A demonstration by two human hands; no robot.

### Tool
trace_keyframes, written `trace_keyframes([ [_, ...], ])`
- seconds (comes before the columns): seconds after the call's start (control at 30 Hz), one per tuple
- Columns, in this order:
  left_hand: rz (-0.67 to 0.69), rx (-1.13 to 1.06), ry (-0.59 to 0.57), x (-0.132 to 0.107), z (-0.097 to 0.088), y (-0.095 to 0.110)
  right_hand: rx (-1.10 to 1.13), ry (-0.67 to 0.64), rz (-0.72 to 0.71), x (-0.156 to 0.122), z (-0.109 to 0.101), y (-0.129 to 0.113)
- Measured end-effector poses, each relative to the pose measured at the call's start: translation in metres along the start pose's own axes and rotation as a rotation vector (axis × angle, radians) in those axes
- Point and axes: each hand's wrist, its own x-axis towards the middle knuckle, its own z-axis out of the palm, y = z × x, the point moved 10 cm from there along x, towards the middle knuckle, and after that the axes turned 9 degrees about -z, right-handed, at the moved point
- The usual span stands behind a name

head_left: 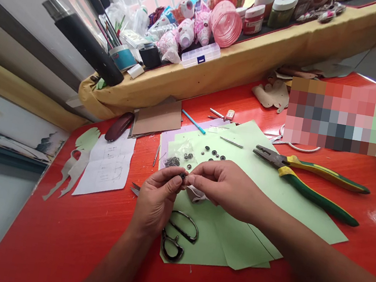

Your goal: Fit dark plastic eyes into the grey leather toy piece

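Note:
Between the thumb and forefinger of my left hand (155,198) is a small dark round snap button (182,176). The fingertips of my right hand (225,186) are pinched right beside it; what they hold is too small to make out. Under my right hand a pale item (196,194) shows in part. Several loose dark snap parts (214,153) lie on the green paper (230,234) just beyond my hands, near a clear plastic bag (183,150) with more of them. Black-handled scissors (173,249) lie partly hidden behind my left wrist.
Pliers with green and yellow handles (319,196) lie at the right. Further left are a printed sheet (107,171), a dark computer mouse (119,127) and brown card (157,119). A cloth-covered ledge (168,85) at the back bears jars and a tilted black flask (88,45).

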Motion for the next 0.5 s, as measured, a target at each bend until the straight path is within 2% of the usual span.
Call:
trace_keyframes([
  [0.5, 0.024, 0.024, 0.023, -0.0005, -0.0018, 0.0037, -0.015, 0.014, -0.008, -0.0018, -0.0014, -0.0012],
])
